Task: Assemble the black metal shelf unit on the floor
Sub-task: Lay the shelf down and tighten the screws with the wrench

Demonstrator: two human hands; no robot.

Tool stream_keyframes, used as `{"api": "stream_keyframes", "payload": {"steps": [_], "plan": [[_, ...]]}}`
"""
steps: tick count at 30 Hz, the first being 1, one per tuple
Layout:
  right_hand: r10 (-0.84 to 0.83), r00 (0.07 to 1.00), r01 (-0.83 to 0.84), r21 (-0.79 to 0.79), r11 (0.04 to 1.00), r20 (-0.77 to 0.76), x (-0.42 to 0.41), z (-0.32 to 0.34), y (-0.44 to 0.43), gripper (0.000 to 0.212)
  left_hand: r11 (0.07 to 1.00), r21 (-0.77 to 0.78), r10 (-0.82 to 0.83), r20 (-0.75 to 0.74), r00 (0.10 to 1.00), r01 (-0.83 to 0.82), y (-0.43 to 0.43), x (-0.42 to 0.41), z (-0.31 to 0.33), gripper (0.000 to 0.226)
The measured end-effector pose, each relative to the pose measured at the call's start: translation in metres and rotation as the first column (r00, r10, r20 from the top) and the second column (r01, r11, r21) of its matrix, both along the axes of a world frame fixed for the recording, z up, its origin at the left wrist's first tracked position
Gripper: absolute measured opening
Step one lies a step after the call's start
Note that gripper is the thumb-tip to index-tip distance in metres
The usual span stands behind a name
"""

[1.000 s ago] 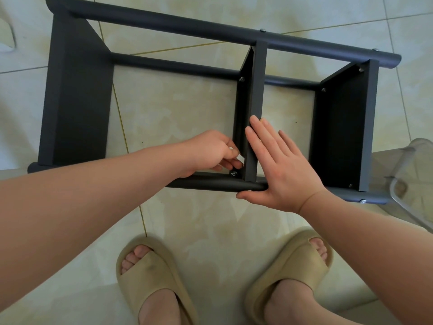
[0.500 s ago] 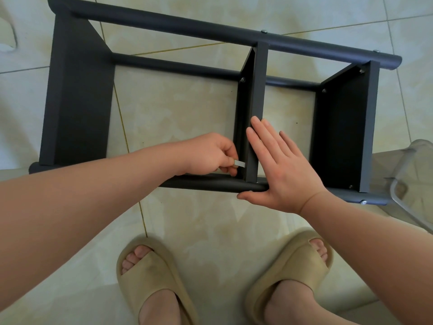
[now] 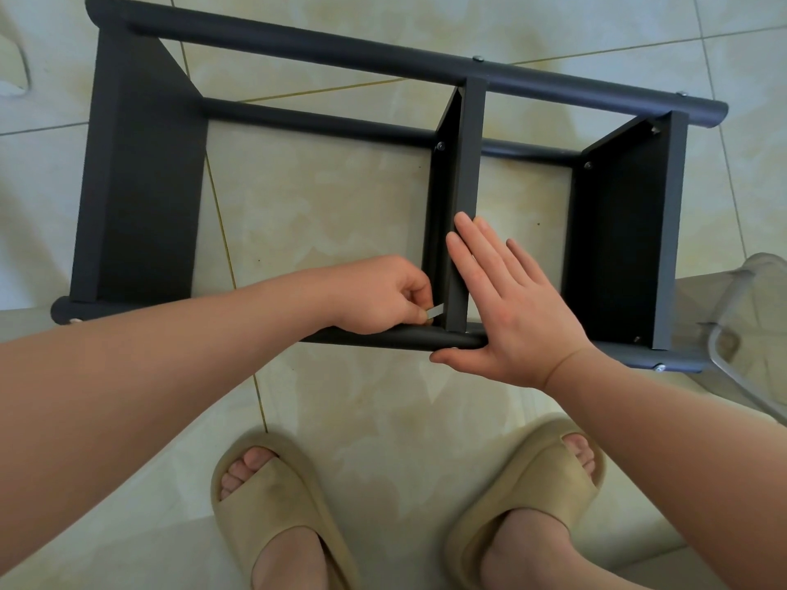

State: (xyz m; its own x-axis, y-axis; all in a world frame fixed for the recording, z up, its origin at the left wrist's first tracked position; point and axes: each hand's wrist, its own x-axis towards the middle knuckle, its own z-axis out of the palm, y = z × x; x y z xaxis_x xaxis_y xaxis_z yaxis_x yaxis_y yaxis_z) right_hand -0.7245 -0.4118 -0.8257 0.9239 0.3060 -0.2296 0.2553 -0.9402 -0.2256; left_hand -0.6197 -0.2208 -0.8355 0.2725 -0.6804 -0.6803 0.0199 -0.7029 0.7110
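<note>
On a pale tiled floor (image 3: 340,215), the black metal shelf unit (image 3: 145,185) lies on its side, directly ahead of a person who stands over it in two beige slippers (image 3: 272,504). Three flat panels stand on edge between the round tubes, of which three can be counted: two along the far side and one, the near tube (image 3: 409,336), closest to the feet. Both hands meet at the middle panel (image 3: 466,185). The left hand (image 3: 379,293) has its fingers curled, pinching one small silver tool (image 3: 435,310) whose tip points at the lower corner of that panel, just above the near tube. The right hand (image 3: 511,317) is spread flat with its fingers straight, laid against the panel's edge, the thumb stretched along the underside of the near tube. One clear plastic object (image 3: 766,291) shows at the right edge, near the shelf unit's end; what it is cannot be told.
</note>
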Motion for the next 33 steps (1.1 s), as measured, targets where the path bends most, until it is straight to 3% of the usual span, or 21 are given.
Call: {"api": "stream_keyframes", "payload": {"steps": [6,11,14,16,18,22,33], "plan": [[-0.002,1.0,0.003,0.004,1.0,-0.002,0.0,0.0,0.0,0.115,0.999,0.01,0.032,0.079,0.996,-0.033,0.006,0.009,0.0,0.01],[-0.001,1.0,0.001,0.014,1.0,-0.002,0.0,0.0,0.0,0.116,0.992,-0.066,0.121,0.166,0.979,-0.111,0.001,0.009,0.001,0.022],[-0.001,1.0,0.001,0.016,1.0,-0.009,0.0,0.0,0.0,0.116,0.952,-0.062,0.299,-0.024,0.954,-0.3,-0.005,0.005,0.002,0.015],[-0.001,1.0,0.001,0.016,1.0,-0.016,0.0,0.0,-0.001,0.116,0.89,0.015,0.44,-0.299,0.847,-0.457,-0.008,0.002,0.003,0.012],[-0.002,1.0,0.002,0.018,1.0,-0.014,0.0,0.0,-0.001,0.116,0.833,0.104,0.528,-0.448,0.722,-0.544,-0.01,0.0,0.002,0.012],[-0.002,1.0,0.002,0.02,1.0,-0.011,0.0,0.0,0.0,0.116,0.792,0.141,0.597,-0.382,0.706,-0.594,-0.013,-0.001,0.0,0.005],[-0.007,1.0,0.007,0.035,0.999,0.002,0.0,0.0,0.0,0.115,0.749,0.156,0.658,-0.289,0.695,-0.644,-0.018,0.001,-0.002,0.022]]}}
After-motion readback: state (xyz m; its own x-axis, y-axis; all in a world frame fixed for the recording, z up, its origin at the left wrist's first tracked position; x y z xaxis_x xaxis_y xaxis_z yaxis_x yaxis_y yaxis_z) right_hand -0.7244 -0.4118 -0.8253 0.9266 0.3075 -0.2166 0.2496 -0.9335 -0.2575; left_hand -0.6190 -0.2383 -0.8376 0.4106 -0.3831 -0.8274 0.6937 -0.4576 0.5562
